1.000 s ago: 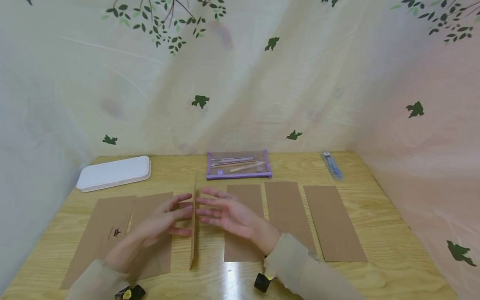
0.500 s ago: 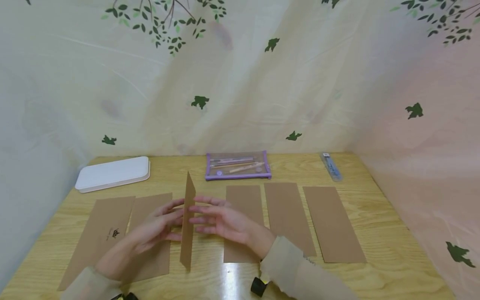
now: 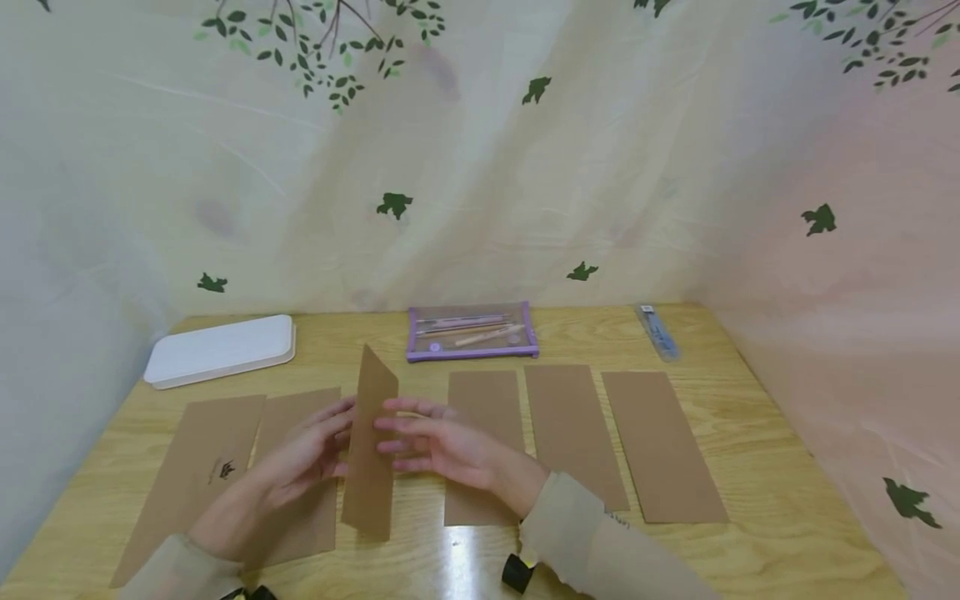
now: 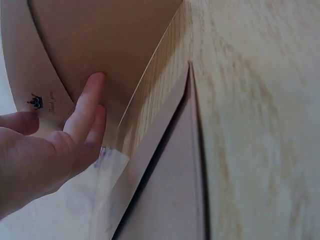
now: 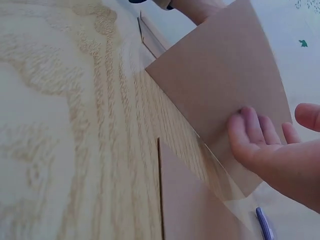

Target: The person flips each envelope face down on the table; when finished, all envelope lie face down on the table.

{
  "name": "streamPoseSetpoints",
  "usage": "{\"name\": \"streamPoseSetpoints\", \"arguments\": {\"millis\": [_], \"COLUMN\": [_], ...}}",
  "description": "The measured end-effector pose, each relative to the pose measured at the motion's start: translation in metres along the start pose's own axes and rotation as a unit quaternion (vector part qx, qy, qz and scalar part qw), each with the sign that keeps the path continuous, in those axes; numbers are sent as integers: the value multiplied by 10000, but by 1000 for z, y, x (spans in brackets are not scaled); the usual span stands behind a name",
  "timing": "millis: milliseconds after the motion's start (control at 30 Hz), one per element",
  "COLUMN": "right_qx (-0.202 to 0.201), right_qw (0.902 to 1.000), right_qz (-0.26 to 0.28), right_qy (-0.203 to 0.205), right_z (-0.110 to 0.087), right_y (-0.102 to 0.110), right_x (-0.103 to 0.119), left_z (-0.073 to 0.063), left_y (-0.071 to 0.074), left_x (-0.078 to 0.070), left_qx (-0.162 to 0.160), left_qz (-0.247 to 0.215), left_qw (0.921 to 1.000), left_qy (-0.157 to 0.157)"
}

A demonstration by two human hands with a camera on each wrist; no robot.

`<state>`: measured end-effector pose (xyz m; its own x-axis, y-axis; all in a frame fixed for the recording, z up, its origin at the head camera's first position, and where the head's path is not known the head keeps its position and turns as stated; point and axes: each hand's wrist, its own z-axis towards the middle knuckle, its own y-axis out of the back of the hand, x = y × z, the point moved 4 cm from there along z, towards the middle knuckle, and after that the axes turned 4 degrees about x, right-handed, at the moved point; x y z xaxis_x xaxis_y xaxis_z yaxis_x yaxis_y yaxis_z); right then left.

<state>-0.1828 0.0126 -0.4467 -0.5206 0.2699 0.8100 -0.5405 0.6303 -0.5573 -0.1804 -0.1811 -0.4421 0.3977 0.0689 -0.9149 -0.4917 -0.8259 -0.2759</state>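
Observation:
A brown kraft envelope (image 3: 372, 475) stands on its long edge between my two hands, its plain face turned partly toward the head view. My left hand (image 3: 303, 454) is on its left side, partly hidden by it. In the left wrist view, extended fingertips touch the envelope's back (image 4: 112, 35), where a flap carries a small crown print (image 4: 35, 102). From the right, the spread fingers of my right hand (image 3: 461, 450) touch the plain face. The right wrist view shows these fingers lightly bent against the envelope (image 5: 210, 75), with the thumb held apart.
Two envelopes (image 3: 202, 467) lie flat on the left, one with a crown print. Three more brown pieces (image 3: 573, 433) lie in a row at right. Behind them are a white case (image 3: 221, 350), a purple-edged pencil pouch (image 3: 472, 354) and a slim bluish packet (image 3: 658, 333).
The envelope has moved slightly left and turned from edge-on, so its plain right face now shows in the head view. Both hands have shifted a little left with it.

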Motion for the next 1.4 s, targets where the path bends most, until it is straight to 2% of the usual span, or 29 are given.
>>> {"name": "streamPoseSetpoints", "arguments": {"millis": [300,467,700,1000,1100,1267,1400], "right_qx": [-269,-418,-599,-638,-614,-531,-538], "right_qw": [9995,9990,9980,9978,9979,9982,9978], "right_qz": [-167,-153,-201,-179,-208,-259,-367], "right_qy": [-54,-58,-69,-23,-35,-113,-122], "right_z": [2,1,0,-1,-2,-4,-5], "right_y": [8,12,18,23,25,28,30], "right_x": [-5,-4,-2,2,3,3,4], "left_z": [-2,-2,-4,-8,-10,-14,-13], "left_y": [4,6,7,6,6,3,2], "left_x": [3,2,4,9,10,13,13], "left_qx": [113,99,-194,-657,-571,-308,-287], "left_qz": [-343,-329,-81,-383,-80,643,894], "left_qw": [9992,9992,9995,9963,9977,9974,9956], "left_qy": [-188,-215,-246,-413,-358,-45,56]}}
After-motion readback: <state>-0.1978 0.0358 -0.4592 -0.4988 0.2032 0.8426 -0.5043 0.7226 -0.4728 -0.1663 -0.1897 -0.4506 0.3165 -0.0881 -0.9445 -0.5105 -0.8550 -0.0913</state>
